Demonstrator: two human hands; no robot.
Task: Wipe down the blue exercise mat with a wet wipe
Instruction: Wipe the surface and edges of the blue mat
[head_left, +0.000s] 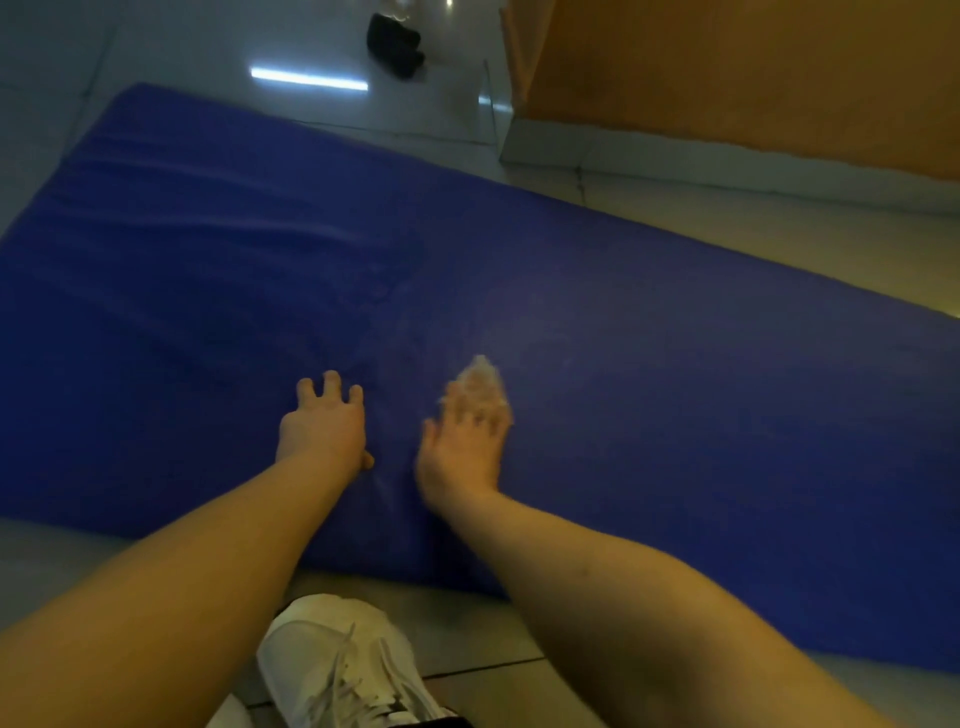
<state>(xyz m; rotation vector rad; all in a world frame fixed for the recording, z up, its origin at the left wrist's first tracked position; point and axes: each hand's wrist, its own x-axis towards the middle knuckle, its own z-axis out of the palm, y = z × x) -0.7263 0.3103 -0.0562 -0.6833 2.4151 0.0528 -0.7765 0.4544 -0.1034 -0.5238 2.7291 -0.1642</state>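
The mat (675, 338) lies flat on the floor (519, 639) in front of me, its long axis running from far left to near right. Both my hands are on it, close to the near edge. My right hand (465, 447) is the working one: fingers laid out fairly flat, pressing the wipe (480, 382) down under the fingertips, though motion blur hides the exact hold. My left hand (322, 423) sits just beside it, spread wide and holding nothing, bracing on the mat. Most of the mat stretches ahead and off to the right, so I judge the next strokes go outward along that length. My shoe (332, 665) is on the floor below.
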